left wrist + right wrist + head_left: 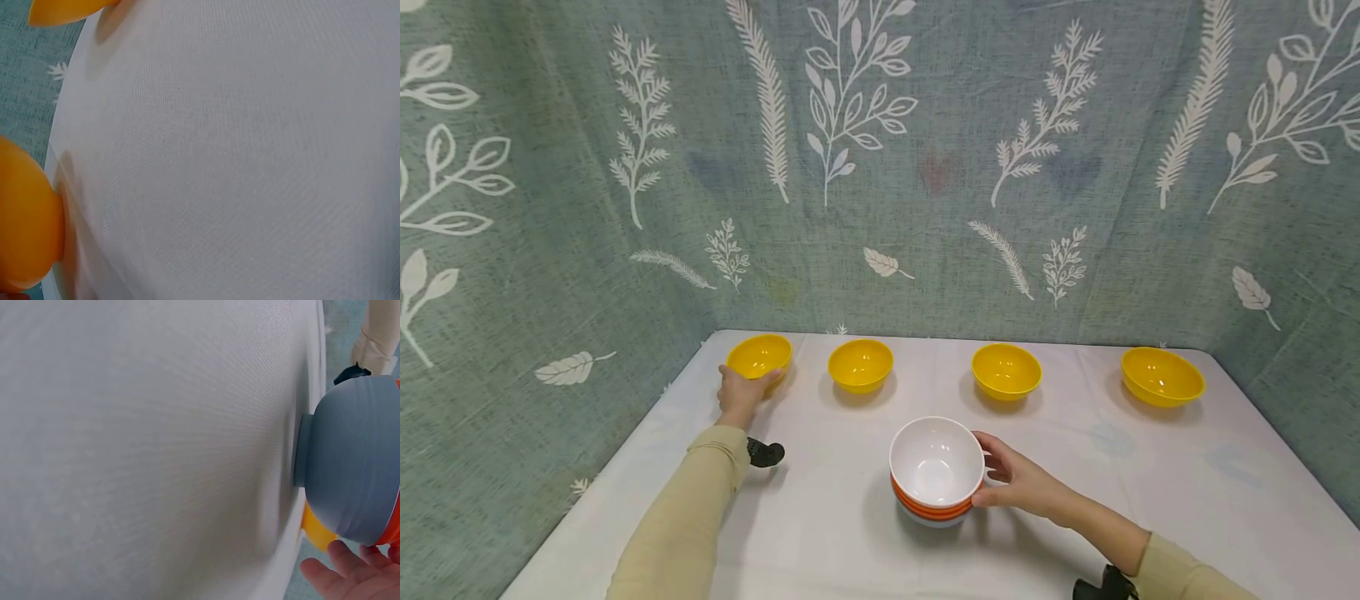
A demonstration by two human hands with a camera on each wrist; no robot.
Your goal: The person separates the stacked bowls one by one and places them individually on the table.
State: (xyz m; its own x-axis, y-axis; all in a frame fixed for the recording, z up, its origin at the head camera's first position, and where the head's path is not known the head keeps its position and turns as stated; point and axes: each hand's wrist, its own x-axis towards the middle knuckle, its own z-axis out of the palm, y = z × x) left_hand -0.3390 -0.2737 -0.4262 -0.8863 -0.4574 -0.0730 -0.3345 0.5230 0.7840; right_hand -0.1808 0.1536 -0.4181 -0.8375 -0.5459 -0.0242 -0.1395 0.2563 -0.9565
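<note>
Nearest us, our right hand [1026, 486] curls around the side of the stack of bowls [936, 471] near the table's [1187, 500] front edge, mouths facing up, the lower bowls mostly hidden. Our left hand [741, 393] grips the leftmost yellow bowl [759, 356] at the back left corner, also upright. The wrist views cut off both hands' fingers.

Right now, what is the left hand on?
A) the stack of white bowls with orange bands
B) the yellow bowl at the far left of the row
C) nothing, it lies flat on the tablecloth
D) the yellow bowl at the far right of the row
B: in the head view the left hand grips the near rim of the leftmost yellow bowl, while the right hand holds the white bowl stack.
</note>
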